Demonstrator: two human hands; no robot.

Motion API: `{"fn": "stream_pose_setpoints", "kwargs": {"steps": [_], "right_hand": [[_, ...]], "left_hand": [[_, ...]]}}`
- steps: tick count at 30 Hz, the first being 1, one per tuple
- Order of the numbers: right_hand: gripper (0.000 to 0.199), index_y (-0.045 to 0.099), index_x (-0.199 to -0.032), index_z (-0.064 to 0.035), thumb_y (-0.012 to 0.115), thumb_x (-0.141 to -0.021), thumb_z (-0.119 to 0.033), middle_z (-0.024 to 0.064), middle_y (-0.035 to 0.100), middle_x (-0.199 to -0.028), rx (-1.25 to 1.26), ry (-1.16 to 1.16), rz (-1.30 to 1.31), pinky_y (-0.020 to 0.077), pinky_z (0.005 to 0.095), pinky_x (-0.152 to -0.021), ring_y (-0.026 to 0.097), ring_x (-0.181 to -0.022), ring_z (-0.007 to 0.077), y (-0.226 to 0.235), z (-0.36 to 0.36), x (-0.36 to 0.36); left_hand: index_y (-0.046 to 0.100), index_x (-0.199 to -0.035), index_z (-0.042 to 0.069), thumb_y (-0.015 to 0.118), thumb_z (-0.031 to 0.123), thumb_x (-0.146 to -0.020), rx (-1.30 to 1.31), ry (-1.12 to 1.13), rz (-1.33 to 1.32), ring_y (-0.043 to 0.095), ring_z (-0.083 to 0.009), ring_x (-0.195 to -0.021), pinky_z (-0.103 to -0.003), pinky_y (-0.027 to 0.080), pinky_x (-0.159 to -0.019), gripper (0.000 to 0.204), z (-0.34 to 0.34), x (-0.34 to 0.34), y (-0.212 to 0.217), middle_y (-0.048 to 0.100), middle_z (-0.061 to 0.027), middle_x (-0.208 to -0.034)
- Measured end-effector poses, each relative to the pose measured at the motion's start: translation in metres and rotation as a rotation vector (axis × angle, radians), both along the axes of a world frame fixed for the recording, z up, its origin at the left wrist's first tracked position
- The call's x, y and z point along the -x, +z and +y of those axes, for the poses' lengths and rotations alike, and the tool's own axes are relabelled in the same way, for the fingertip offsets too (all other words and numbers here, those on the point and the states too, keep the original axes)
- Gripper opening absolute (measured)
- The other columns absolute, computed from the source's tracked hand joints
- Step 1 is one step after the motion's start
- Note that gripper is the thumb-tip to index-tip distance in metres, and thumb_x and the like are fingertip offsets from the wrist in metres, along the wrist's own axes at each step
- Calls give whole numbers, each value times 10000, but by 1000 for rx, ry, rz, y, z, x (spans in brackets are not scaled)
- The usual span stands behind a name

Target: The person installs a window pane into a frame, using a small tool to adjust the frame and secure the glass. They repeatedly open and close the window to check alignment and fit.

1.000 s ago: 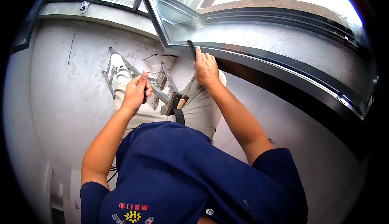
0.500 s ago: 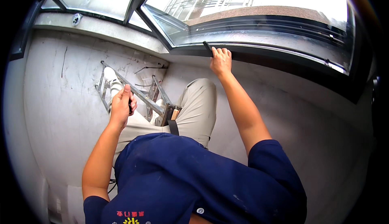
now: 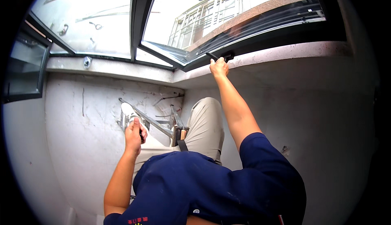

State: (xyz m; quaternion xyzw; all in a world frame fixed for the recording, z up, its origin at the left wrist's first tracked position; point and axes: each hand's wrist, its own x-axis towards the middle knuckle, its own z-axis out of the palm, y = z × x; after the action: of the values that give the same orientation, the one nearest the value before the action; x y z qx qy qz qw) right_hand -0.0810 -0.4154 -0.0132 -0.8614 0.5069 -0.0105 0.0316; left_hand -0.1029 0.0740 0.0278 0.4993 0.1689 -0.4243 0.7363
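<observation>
My right hand (image 3: 220, 67) reaches far out and is closed on the black window handle (image 3: 211, 56), which sits on the lower rail of a dark-framed window sash (image 3: 285, 35). Light glass fills the sash. Held low over my left leg, my left hand (image 3: 134, 136) is curled with its thumb up around a small black object (image 3: 141, 136). Most of that object is hidden by the fingers, and its kind cannot be made out.
Beneath me a metal stepladder (image 3: 152, 123) stands by the wall corner. A pale sill (image 3: 291, 54) runs under the windows, with a small object (image 3: 87, 62) in clear wrap on it. Another dark sash (image 3: 26, 66) stands open at far left. Barred windows (image 3: 209, 15) show outside.
The sash has swung outward, toward its frame, with my right hand on its handle, and more sill shows below it. My left hand keeps its grip. The view has shifted.
</observation>
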Motion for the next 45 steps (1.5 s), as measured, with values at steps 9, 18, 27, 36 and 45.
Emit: {"fn": "stream_pose_setpoints", "kwargs": {"steps": [9,18,27,36,45], "right_hand": [[727,703,-801,44,770,-668,-668,239,706,-886,-116,-57,-165,535,446,-800,690,-884,384,3,-25,-26],[761,682,-752,39,805,-591,-695,215,711,-855,-152,-170,-357,539,431,-808,697,-865,352,-10,-86,-51],[724,613,-1010,-3,864,-614,-555,203,669,-1132,-250,-228,-453,443,422,-1005,560,-1142,378,-25,-117,-89],[215,641,-956,-105,745,-814,-229,143,729,-886,216,-251,-158,511,389,-884,657,-965,308,-67,-144,-73],[173,620,-863,-91,559,-928,-240,146,694,-805,320,-23,-163,513,453,-770,638,-874,339,-70,-142,-51]], "left_hand": [[443,-756,100,478,497,-1008,-67,-116,-27,404,-104,-431,-245,248,-365,472,-10,14,7,454,-18,-544],[434,-761,96,471,501,-1011,-127,-233,-56,399,-110,-437,-244,236,-368,477,-25,19,15,447,-27,-548],[439,-769,95,478,476,-1017,-187,-213,-13,402,-103,-443,-244,228,-375,456,-28,16,7,467,-31,-551],[440,-770,93,451,467,-1030,-238,-245,-23,396,-103,-443,-243,240,-380,455,-36,5,8,463,-30,-549],[446,-776,90,435,502,-1023,-362,-233,-7,406,-131,-430,-256,260,-372,480,-9,5,-1,461,-45,-552]]}}
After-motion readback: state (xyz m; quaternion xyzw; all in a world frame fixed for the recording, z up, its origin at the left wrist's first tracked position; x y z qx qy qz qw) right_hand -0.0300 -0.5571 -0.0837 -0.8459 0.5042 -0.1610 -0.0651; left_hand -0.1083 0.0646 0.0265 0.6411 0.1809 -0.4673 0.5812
